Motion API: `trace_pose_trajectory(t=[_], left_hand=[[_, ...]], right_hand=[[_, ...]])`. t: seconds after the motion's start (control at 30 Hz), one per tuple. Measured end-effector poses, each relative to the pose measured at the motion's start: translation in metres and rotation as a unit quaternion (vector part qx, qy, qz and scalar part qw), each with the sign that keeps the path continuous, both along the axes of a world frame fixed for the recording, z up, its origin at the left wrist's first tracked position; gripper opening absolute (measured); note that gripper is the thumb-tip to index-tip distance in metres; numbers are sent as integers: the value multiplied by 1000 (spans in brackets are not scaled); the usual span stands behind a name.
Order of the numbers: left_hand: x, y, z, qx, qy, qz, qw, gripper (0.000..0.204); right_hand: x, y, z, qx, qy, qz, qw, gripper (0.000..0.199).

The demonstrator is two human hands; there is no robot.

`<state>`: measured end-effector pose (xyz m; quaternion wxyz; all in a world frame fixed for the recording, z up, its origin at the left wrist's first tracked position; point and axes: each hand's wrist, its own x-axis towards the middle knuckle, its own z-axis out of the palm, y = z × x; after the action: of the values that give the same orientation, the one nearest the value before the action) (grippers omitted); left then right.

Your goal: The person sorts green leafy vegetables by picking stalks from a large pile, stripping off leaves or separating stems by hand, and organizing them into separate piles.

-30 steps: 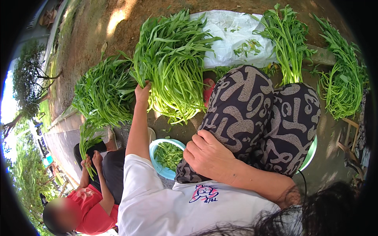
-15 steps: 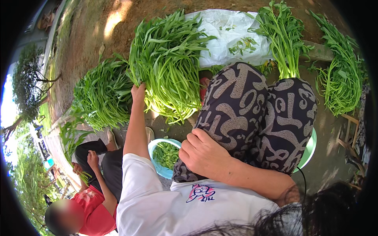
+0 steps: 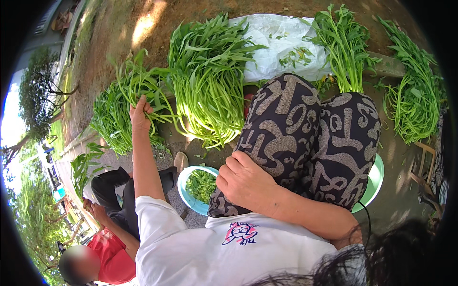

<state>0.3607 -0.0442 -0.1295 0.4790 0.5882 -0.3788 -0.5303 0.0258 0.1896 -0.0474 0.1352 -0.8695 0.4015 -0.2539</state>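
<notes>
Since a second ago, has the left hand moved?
Yes. The left hand has swung left, away from the big middle bundle of greens, drawing a few long stems with it; the knee stays put.

Held upright in a raised left hand (image 3: 140, 116): a small bunch of long-stemmed leafy greens (image 3: 143, 88), thin pale-green stalks gripped low, narrow leaves fanning upward and outward. Lifted just beside the large heap of the same greens (image 3: 207, 86), stalks curving down toward it over bare earth.
</notes>
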Motion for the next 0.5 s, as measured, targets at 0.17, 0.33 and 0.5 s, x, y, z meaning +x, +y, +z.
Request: trace_pose_trajectory(t=[0.17,0.33,0.5], left_hand=[[-6,-4,-4,90,-158,-34,983,20],[-16,-6,-17,54,-172,-29,983,19],[-12,-10,-50,78,-291,-33,953,19]], right_hand=[[1,-1,1,6,-1,1,1000,8],[0,-1,0,9,-2,-2,1000,9],[-2,-4,1,15,1,1,1000,8]])
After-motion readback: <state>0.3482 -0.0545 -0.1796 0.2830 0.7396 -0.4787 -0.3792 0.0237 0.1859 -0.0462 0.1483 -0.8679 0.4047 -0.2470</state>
